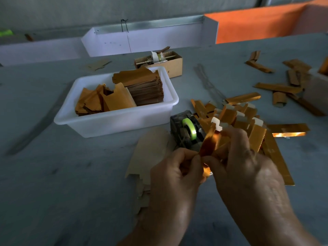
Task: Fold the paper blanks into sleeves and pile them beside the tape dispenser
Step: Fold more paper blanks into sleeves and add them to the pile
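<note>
Both hands hold one gold paper blank [209, 144] above the table, in front of the tape dispenser [186, 131]. My left hand [175, 174] pinches its lower end, and my right hand [243, 157] grips its right side with curled fingers. The blank is bent along its length, with its white tab end pointing up. A pile of folded gold sleeves [237, 118] lies just right of the dispenser, which carries a green tape roll. Flat blanks [142, 86] are stacked in a white tub [113, 119] at centre left.
Brown paper sheets [149, 153] lie under my hands. A small cardboard box [170, 63] stands behind the tub. More gold sleeves [284, 86] are scattered at the far right. A white partition [150, 38] and an orange panel [257, 23] close off the back.
</note>
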### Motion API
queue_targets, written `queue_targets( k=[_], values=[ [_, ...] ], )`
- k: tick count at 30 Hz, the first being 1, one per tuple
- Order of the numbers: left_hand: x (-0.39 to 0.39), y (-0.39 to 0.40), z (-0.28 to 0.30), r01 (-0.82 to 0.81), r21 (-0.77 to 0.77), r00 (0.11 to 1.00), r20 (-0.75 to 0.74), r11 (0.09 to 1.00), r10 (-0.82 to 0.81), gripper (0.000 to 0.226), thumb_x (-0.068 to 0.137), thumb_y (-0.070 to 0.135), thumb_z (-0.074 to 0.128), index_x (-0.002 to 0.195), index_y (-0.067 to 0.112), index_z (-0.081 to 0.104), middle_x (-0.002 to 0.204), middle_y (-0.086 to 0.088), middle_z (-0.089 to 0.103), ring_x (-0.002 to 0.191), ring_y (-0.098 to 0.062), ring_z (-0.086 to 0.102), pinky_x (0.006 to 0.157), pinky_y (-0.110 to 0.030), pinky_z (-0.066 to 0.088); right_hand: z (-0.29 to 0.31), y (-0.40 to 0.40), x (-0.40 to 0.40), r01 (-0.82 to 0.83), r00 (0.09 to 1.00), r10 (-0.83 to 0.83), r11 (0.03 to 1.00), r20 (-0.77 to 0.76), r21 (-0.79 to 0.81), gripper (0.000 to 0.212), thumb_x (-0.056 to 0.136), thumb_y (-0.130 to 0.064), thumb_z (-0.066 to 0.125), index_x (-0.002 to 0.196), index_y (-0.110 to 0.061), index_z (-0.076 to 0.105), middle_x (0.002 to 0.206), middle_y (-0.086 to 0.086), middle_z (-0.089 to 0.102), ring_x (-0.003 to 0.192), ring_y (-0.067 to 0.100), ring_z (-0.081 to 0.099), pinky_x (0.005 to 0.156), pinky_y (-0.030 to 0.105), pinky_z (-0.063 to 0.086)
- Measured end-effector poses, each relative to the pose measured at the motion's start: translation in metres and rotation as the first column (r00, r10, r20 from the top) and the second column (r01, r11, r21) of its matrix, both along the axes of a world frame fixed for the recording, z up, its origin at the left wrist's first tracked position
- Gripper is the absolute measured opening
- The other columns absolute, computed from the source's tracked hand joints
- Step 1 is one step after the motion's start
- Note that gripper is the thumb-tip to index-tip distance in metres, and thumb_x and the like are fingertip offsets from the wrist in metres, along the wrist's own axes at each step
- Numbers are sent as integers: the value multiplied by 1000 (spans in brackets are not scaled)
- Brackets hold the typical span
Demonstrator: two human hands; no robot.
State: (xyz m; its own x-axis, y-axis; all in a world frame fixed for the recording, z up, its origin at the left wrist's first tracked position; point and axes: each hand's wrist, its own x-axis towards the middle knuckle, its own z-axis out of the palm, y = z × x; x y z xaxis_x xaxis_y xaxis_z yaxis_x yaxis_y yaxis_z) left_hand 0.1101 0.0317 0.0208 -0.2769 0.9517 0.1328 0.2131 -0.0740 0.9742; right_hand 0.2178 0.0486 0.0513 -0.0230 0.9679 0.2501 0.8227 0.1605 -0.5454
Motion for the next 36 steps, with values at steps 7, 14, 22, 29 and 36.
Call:
queue_targets(
  k=[7, 14, 22, 29, 36],
  values=[
    [-9, -2, 8, 74, 15, 997, 36, 997, -74, 10, 89, 19, 62, 85, 19, 71, 74, 8, 73, 65, -4, 70, 54, -17, 54, -4, 7, 11, -114, 956, 78, 987, -284, -113, 53, 51, -68, 46, 88, -31, 52, 69, -15, 59, 60, -1, 58, 50, 8, 38],
    [-14, -1, 5, 146, -192, 977, 183, 970, -111, 30, 81, 41, 59, 109, 32, 55, 82, 0, 72, 69, -15, 71, 49, -24, 53, -23, 10, 6, -226, 793, 49, 949, -608, -219, 10, 81, -22, 64, 83, -32, 63, 77, -17, 67, 72, -3, 63, 56, 9, 45],
    [-88, 30, 4, -236, -133, 814, -568, 962, 121, 17, 92, 38, 57, 104, 28, 62, 89, 14, 65, 78, -1, 59, 63, -18, 45, -14, 34, 41, -5, 893, 16, 1000, -450, 25, 34, 85, -28, 58, 88, -61, 59, 73, -10, 65, 65, 8, 61, 57, 26, 45],
    [-117, 52, -27, -275, -495, 831, -554, 824, -55, 67, 74, 51, 75, 123, 14, 49, 115, -4, 56, 103, -22, 56, 87, -36, 49, -23, 73, 64, 229, 973, -229, 973, 27, 22, 34, 92, -26, 53, 123, -13, 53, 94, 12, 60, 82, 34, 57, 69, 47, 51],
    [-116, 51, -26, -238, -432, 923, -380, 870, 63, 23, 74, 30, 81, 81, 19, 63, 80, 4, 64, 74, -9, 58, 56, -23, 39, -29, 49, 46, 162, 978, -137, 974, -154, 160, 23, 89, -21, 56, 111, -17, 64, 100, 1, 59, 70, 7, 47, 58, 19, 33]
  ],
)
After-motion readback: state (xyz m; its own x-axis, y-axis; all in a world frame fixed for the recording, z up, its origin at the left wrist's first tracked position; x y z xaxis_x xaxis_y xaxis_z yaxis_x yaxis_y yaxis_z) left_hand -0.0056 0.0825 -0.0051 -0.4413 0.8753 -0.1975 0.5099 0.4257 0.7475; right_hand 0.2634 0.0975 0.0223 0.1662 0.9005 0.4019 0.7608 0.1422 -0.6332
